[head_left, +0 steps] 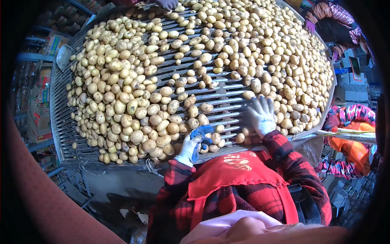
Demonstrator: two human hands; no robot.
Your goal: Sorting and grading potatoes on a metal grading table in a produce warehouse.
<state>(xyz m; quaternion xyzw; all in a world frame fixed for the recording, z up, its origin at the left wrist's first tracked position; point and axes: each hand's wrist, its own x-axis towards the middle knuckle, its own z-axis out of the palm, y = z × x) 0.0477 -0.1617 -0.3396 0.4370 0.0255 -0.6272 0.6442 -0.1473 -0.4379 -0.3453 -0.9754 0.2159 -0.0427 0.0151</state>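
Observation:
My left hand (194,143), in a white glove with blue-coated fingers, is at the near edge of the slatted metal table (233,105). Its fingers curve toward the right with a gap between them, beside a few small potatoes (215,138); I make out nothing in its grip. Further right, my right hand (263,116) wears a similar glove, its fingers spread and pointing away from me. It lies flat at the edge of the right-hand potato heap (290,65), close to a potato (248,94). Another large potato heap (122,93) covers the left side.
Across the table a co-worker's gloved hand (167,4) reaches in. Other people in patterned sleeves (343,16) and an orange garment (355,142) stand along the right side. Cardboard boxes (40,110) and blue racks flank the left. A pale pole (349,136) juts near the right corner.

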